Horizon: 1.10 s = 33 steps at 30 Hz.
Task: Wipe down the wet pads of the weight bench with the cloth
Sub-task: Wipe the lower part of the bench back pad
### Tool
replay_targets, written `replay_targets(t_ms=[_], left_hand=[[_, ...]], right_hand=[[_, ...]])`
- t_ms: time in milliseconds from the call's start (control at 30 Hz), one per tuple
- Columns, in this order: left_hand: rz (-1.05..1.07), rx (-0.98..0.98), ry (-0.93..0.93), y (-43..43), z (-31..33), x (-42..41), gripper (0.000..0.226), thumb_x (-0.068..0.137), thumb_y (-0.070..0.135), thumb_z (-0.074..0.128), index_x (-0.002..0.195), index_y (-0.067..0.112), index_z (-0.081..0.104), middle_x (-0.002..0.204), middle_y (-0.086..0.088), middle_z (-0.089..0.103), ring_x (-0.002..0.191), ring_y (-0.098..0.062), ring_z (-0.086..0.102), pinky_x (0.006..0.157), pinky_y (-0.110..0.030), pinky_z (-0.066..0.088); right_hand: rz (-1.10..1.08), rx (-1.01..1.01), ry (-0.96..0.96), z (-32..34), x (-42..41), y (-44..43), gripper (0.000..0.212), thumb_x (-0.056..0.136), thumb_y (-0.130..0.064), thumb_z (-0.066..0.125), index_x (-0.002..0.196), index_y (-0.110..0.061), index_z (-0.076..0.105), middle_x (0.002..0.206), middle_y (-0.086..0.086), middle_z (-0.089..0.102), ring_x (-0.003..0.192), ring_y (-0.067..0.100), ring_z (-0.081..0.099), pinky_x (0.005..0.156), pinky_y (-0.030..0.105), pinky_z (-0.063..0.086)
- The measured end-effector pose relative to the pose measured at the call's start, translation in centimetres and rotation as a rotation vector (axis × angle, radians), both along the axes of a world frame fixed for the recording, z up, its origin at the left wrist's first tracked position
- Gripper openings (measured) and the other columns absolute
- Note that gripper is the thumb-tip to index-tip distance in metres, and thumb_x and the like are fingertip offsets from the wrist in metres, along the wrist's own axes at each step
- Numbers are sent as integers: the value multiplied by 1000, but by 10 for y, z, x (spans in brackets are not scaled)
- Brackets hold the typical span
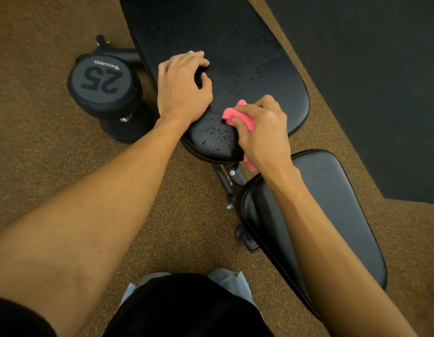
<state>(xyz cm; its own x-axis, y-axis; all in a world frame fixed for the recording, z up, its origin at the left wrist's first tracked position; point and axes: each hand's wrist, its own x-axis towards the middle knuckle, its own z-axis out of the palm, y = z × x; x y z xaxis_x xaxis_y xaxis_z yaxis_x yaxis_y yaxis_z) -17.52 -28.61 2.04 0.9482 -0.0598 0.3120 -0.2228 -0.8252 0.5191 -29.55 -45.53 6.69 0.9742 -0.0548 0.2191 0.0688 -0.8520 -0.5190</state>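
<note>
"25" and "PROGRESS" on dumbbell

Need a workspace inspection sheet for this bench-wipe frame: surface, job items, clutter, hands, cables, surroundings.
Surface: back pad, black, with droplets across its middle and near end.
Job's things: pink cloth, bunched, on the wet near end of the back pad; seat pad, glossy, no droplets visible.
Clutter: dumbbell marked 25, on the floor left of the bench.
Grippers: left hand rests on the back pad's left side and holds nothing; right hand grips the pink cloth.
Cables: nothing seen.
Surroundings: speckled brown floor; dark mat to the right.
</note>
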Motion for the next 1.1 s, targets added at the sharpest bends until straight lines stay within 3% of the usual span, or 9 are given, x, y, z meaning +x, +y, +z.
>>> replay_targets(t_ms=[133,267,367,433,533,600,733,933,1100], left_hand=[[-3,-10,14,1,0,1,38,96,37,51,128,32,70,147,15,63,143,-4,48,121,-32,28],[-14,-23,14,2,0,1,39,95,35,51,129,32,71,147,15,63,143,-4,49,121,-32,29],[-8,-38,11,3,0,2,39,95,35,52,128,32,72,146,15,64,142,-3,49,121,-32,29],[-4,-47,12,3,0,2,38,95,34,52,127,32,72,145,15,65,142,-4,50,120,-32,29],[-10,-51,14,2,0,1,39,94,34,52,127,32,72,145,15,65,142,-4,50,120,-31,28],[-16,-56,16,2,1,1,39,94,34,52,127,31,73,145,15,65,142,-4,50,120,-31,28],[-17,-64,23,4,0,2,39,94,32,52,127,31,73,145,15,65,142,-4,50,121,-31,27],[-44,-65,46,5,0,2,39,95,30,55,131,30,71,147,13,63,144,-6,48,124,-34,25],[-154,-75,66,18,-3,6,40,98,31,57,135,26,70,152,8,61,148,-10,46,128,-43,25]], right_hand=[[-202,0,21,-2,26,0,22,104,-24,70,122,-17,80,110,5,49,107,27,56,82,23,37],[-39,-25,-6,-2,27,19,18,104,-24,70,117,-20,82,107,11,54,97,20,49,77,19,29],[22,-20,13,2,11,3,21,102,-28,74,121,-24,82,104,6,53,96,20,52,81,26,40],[-79,-4,16,3,17,-9,24,102,-28,74,123,-22,81,106,3,50,101,23,55,85,29,43],[-195,-24,44,0,37,-3,28,104,-27,70,128,-16,78,113,6,52,108,22,52,82,16,28],[-122,-19,32,1,38,13,26,104,-28,70,126,-17,79,113,9,54,107,25,53,80,16,26],[29,-3,50,1,6,9,25,102,-33,74,124,-23,80,106,7,54,97,19,53,81,25,42],[-203,10,56,2,29,1,27,104,-27,70,127,-15,79,114,4,49,106,22,56,89,27,46],[62,-13,60,7,12,15,21,105,-31,70,121,-24,82,107,6,51,95,20,53,80,26,41]])
